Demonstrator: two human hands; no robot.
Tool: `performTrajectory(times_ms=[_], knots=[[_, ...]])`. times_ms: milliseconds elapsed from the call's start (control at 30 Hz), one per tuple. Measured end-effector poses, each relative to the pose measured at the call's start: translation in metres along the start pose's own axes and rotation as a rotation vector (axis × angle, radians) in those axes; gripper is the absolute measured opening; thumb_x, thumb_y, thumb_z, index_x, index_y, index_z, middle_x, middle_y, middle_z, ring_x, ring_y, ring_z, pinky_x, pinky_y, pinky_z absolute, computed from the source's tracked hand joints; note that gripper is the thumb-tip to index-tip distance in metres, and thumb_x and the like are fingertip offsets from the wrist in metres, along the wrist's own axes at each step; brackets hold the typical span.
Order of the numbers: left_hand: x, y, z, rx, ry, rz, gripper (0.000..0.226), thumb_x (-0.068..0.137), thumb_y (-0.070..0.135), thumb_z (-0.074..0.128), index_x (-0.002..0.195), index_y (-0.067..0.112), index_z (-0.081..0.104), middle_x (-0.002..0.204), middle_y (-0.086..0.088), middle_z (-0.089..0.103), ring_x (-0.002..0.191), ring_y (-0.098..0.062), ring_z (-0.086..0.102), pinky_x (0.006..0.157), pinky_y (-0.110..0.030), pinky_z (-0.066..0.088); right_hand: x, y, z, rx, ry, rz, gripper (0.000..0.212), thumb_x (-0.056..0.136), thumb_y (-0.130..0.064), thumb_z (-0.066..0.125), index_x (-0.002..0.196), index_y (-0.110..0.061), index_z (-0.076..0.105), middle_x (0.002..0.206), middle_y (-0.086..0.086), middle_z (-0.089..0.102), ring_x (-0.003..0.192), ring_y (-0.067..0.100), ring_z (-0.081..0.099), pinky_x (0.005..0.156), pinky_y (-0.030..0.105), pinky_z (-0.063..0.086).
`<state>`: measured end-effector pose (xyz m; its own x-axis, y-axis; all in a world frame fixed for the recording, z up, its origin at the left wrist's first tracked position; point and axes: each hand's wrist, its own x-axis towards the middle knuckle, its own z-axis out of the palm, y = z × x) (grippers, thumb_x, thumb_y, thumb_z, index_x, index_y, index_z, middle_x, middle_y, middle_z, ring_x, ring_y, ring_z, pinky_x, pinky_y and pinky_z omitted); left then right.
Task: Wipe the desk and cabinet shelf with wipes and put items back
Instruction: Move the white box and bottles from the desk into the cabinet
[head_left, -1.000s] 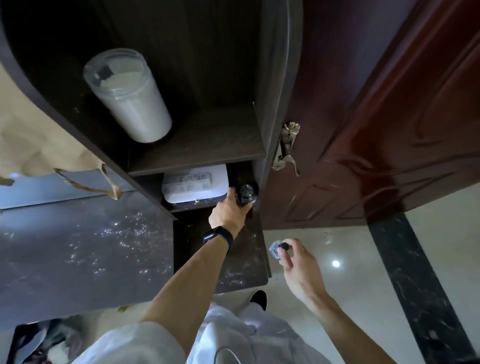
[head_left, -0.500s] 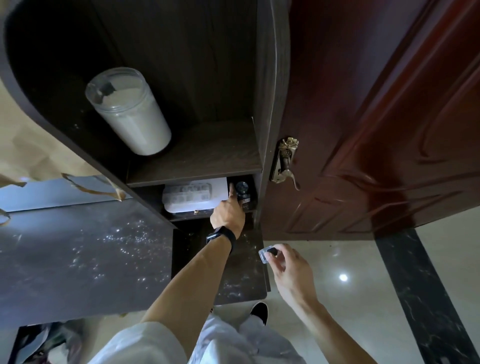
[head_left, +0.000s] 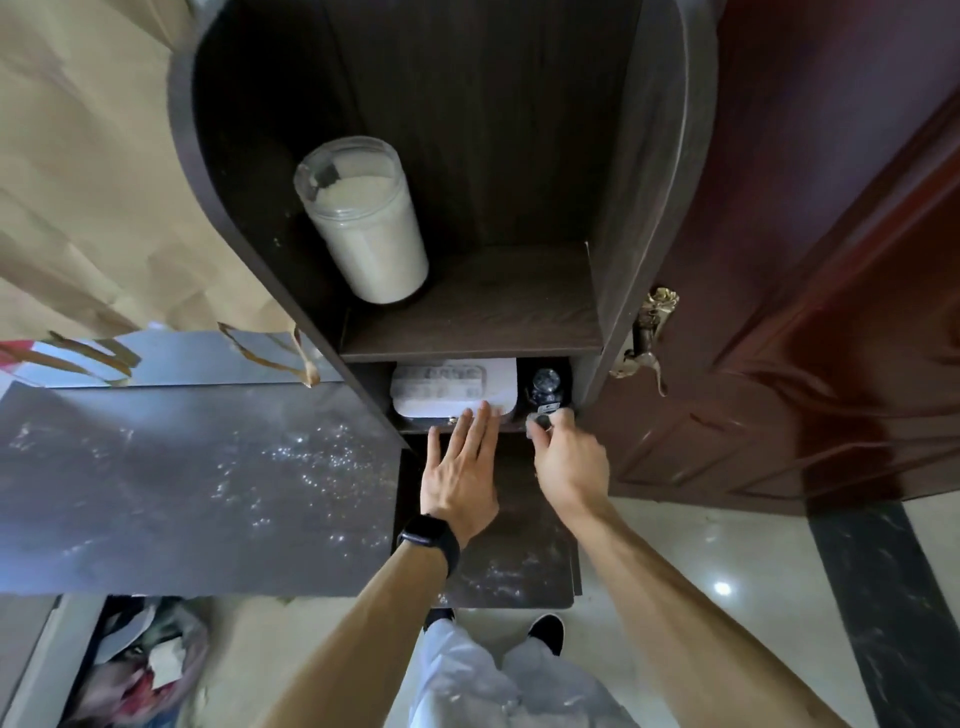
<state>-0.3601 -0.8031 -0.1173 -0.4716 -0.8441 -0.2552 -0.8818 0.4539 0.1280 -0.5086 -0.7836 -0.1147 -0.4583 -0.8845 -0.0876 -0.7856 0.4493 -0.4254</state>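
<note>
A dark wooden cabinet has an upper shelf holding a clear jar of white powder. On the lower shelf lies a white pack, with a small dark bottle to its right. My left hand, a black watch on its wrist, is flat with straight fingers, the fingertips touching the pack's front edge. My right hand pinches a small clear object at the shelf edge, just in front of the dark bottle.
A dark speckled desk top spreads to the left, with a brown paper bag behind it. A reddish wooden door with a brass handle stands right of the cabinet. A bin with rubbish sits at the lower left on the tiled floor.
My left hand let go of the dark bottle, now standing on the lower shelf, and opened flat against the white pack. My right hand rose from beside me to the shelf edge with the small clear object.
</note>
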Motion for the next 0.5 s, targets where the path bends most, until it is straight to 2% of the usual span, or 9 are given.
performTrajectory(times_ms=[167,333,433,500], knots=[[0.003,0.002,-0.004,-0.051,-0.039,-0.041,0.088,0.094,0.018,0.045,0.159,0.019,-0.014,0.166,0.006,-0.021,0.153,-0.017,-0.017,0.123,-0.053,-0.004,0.014,-0.006,0.005,-0.102,-0.031,0.127,0.04,0.1,-0.048,0.042,0.115,-0.011,0.049,0.092,0.012,0.072,0.09,0.035,0.069,0.065,0.036,0.048],[0.002,0.001,-0.004,-0.067,-0.043,-0.036,0.089,0.093,0.018,0.046,0.159,0.019,-0.014,0.166,0.006,-0.021,0.153,-0.017,-0.018,0.124,-0.056,-0.001,0.012,0.0,0.013,-0.034,-0.013,0.141,0.04,0.098,-0.052,0.043,0.113,-0.015,0.048,0.09,0.016,0.072,0.087,0.037,0.069,0.066,0.038,0.051],[0.0,-0.001,-0.002,-0.078,-0.043,-0.026,0.091,0.091,0.015,0.046,0.159,0.02,-0.015,0.165,0.008,-0.024,0.152,-0.016,-0.021,0.123,-0.057,0.0,0.012,0.005,0.017,-0.016,-0.02,0.109,0.052,0.096,-0.056,0.043,0.128,-0.014,0.048,0.094,0.015,0.073,0.091,0.036,0.069,0.073,0.039,0.052],[0.001,-0.002,-0.001,-0.091,-0.045,-0.028,0.092,0.091,0.015,0.047,0.159,0.02,-0.015,0.165,0.008,-0.024,0.152,-0.016,-0.021,0.123,-0.057,0.0,0.011,0.007,0.021,-0.034,-0.03,0.093,0.051,0.097,-0.049,0.048,0.129,-0.01,0.049,0.095,0.014,0.073,0.091,0.035,0.069,0.074,0.038,0.052]])
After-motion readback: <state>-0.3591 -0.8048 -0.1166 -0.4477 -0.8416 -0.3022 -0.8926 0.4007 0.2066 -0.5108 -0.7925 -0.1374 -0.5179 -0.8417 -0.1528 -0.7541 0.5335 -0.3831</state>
